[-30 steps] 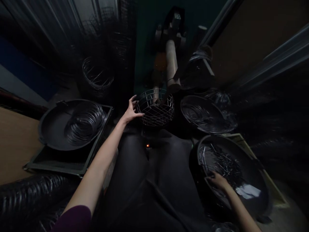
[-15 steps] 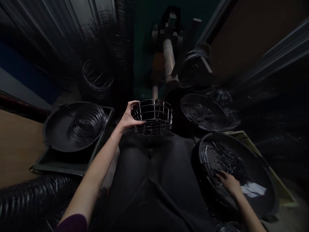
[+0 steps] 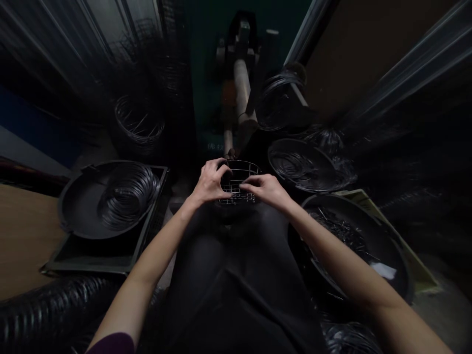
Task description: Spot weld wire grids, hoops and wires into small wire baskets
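Observation:
A round wire basket (image 3: 248, 163) sits beneath the machine's front end, just above my dark-clad lap. My left hand (image 3: 211, 183) is curled around the basket's left side, gripping its wires between thumb and fingers. At the near right side of the basket is my right hand (image 3: 270, 190), its thumb and fingertips pinched together. Whatever lies in that pinch is too small and dark to make out. A dark round pan (image 3: 396, 246) to the right holds short metal wire pieces (image 3: 342, 228) and a white scrap (image 3: 383, 270).
Ahead stands a green machine with a pale cylindrical arm (image 3: 242, 86). On the left, another pan (image 3: 79, 206) holds a wire coil (image 3: 129, 196) over a crate (image 3: 88, 263). Wire rings lie in a third pan (image 3: 313, 184) at right, and a ring stack (image 3: 140, 123) stands further back.
My right hand has left the right pan of wire pieces and come up to the basket. My left hand keeps hold of the basket, its fingers now curled further in over the rim.

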Demonstrator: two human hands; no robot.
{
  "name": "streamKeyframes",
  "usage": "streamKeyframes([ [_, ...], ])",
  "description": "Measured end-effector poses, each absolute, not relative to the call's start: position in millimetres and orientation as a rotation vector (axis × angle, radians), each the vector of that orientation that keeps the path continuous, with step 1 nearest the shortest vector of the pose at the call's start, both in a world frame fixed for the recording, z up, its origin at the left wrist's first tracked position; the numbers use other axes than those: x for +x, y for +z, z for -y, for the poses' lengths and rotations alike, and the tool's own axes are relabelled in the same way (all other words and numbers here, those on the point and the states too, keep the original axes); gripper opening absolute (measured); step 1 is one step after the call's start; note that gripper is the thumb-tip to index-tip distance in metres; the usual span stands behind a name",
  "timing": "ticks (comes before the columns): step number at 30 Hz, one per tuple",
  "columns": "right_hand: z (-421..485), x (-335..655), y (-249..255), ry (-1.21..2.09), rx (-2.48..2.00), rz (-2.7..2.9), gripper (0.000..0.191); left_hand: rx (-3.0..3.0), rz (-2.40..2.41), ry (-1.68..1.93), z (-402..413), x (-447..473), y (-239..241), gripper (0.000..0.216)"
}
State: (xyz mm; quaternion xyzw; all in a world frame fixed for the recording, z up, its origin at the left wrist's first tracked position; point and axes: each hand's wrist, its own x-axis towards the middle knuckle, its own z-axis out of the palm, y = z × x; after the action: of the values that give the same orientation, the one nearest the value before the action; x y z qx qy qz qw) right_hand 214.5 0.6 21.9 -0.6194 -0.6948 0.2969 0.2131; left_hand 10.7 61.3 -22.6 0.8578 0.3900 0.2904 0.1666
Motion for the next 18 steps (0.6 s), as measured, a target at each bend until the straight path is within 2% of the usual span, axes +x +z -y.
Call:
streamKeyframes([
  [3, -4, 203, 17, 0.261, -1.748, 2.326, 0.035, 2.409, -1.132, 0.841, -62, 12, -23, 0.056],
  [5, -2, 200, 15, 0.089, -1.751, 2.489, 0.042, 2.39, -1.138, 0.867, -65, 13, -25, 0.056],
  [10, -3, 200, 16, -0.021, -1.699, 2.62, 0.038, 2.359, -1.093, 0.88, -74, 14, -24, 0.053],
  [15, -3, 201, 17, -0.151, -1.714, 2.636, 0.049, 2.316, -1.072, 0.884, -78, 13, -18, 0.055],
  [18, 0, 202, 15, -0.178, -1.705, 2.662, 0.048, 2.316, -1.06, 0.883, -79, 13, -18, 0.054],
])
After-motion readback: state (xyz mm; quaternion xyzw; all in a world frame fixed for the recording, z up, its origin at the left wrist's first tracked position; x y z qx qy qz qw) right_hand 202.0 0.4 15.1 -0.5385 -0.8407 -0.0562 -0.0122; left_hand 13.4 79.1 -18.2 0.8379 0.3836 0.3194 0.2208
